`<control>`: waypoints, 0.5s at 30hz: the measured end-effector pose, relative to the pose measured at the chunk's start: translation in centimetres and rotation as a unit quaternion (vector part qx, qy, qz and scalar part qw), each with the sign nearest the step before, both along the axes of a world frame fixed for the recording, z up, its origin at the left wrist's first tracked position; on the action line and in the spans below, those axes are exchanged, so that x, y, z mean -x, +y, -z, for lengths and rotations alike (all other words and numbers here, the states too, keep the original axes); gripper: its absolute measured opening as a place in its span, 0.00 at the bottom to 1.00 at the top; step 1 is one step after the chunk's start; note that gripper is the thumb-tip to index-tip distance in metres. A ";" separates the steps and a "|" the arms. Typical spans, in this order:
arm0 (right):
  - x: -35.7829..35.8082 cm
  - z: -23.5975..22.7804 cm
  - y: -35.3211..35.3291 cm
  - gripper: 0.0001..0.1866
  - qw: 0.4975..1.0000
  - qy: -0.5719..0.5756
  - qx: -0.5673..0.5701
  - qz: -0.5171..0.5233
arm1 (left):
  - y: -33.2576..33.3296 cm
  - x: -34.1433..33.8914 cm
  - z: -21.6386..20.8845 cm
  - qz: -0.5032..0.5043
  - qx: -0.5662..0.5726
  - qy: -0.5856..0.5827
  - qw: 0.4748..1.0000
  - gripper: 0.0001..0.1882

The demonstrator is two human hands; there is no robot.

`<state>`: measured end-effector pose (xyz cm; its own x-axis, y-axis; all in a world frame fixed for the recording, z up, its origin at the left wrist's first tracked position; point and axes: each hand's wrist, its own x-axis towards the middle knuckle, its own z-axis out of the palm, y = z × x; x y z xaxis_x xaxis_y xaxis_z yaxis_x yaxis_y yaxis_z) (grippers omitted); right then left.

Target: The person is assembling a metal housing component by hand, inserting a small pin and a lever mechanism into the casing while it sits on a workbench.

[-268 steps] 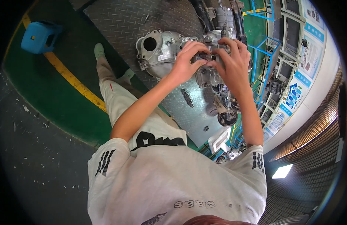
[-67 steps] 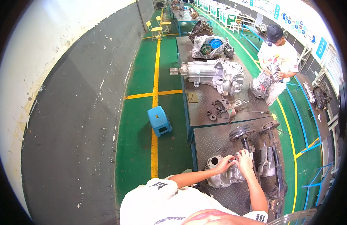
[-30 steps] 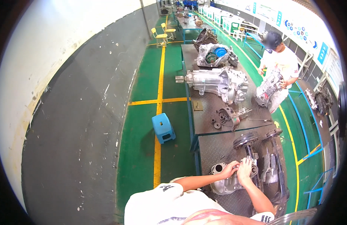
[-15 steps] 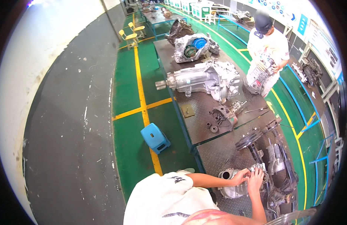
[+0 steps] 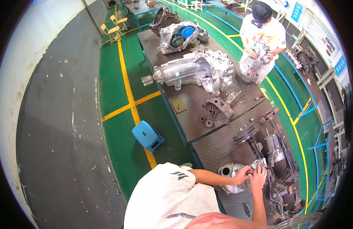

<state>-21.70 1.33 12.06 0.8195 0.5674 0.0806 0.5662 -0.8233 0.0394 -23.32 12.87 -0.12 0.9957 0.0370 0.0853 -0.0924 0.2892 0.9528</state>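
Observation:
At the near end of the workbench, a silver metal housing [image 5: 233,189] with a round dark opening lies below my hands. My left hand [image 5: 243,174] reaches over it from the left, fingers curled together at its upper right part. Close against it, my right hand [image 5: 258,178] comes up from below with bent fingers over the same spot. The fingertips of both hands nearly meet, and whatever small part they grip is hidden. Just beyond the right fingers sits a silver fitting [image 5: 259,163], part of the metalwork there.
Suspension struts [image 5: 275,150] and a brake disc [image 5: 246,131] lie right of the housing. Farther along are an open casing with loose small parts [image 5: 218,110], a long gearbox [image 5: 199,72] and another gearbox [image 5: 176,38]. Across the bench a person [image 5: 262,34] holds a metal assembly [image 5: 255,65]. A blue stool [image 5: 147,135] stands left.
The view has shifted, so bench and floor sit farther left and higher. My hands stay at the same spot on the housing, with the fingers slightly moved.

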 end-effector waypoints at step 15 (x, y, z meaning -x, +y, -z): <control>-0.3 0.9 -1.7 0.18 0.998 -0.039 0.012 -0.040 | -1.9 1.9 -1.3 -0.079 -0.031 -0.008 0.996 0.21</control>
